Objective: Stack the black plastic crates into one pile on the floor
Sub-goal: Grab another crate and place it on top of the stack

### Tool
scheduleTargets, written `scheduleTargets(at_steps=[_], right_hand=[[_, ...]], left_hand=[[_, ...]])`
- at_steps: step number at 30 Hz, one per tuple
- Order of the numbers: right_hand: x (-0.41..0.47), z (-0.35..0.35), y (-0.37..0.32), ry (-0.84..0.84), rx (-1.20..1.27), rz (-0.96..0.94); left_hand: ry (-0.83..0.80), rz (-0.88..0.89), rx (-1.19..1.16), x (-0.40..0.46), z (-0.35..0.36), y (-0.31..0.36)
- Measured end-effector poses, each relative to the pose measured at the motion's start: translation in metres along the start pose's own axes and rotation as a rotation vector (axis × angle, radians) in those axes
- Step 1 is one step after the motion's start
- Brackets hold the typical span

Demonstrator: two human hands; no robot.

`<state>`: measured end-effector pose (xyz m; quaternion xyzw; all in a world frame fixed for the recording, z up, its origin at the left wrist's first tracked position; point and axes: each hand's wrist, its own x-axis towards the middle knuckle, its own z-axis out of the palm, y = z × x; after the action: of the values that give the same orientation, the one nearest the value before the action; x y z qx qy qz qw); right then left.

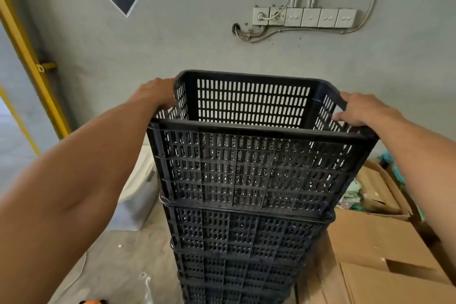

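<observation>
The top crate [249, 168], black with slotted walls, sat open-side up and roughly level atop a tall pile of matching black crates [237, 254] nested beneath, toward six o'clock.

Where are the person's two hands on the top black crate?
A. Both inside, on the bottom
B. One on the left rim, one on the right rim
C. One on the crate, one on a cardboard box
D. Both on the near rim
B: the left hand grips the top crate at its left rim, and the right hand grips its right rim.
</observation>
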<state>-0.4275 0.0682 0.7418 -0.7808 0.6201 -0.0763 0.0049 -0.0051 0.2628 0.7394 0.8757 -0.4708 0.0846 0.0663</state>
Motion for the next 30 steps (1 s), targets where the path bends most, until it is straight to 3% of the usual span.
scheduleTargets(at_steps=[15,22,30], right_hand=[[0.009,0.006,0.006,-0.021,-0.053,-0.006],[0.018,0.004,0.019,-0.032,0.0,-0.019],[0.015,0.006,0.022,-0.023,0.011,-0.06]], left_hand=[[-0.009,-0.005,0.034,0.015,0.008,0.008],[-0.114,-0.012,-0.063,0.027,0.014,0.005],[-0.012,-0.043,0.008,0.007,0.012,0.014]])
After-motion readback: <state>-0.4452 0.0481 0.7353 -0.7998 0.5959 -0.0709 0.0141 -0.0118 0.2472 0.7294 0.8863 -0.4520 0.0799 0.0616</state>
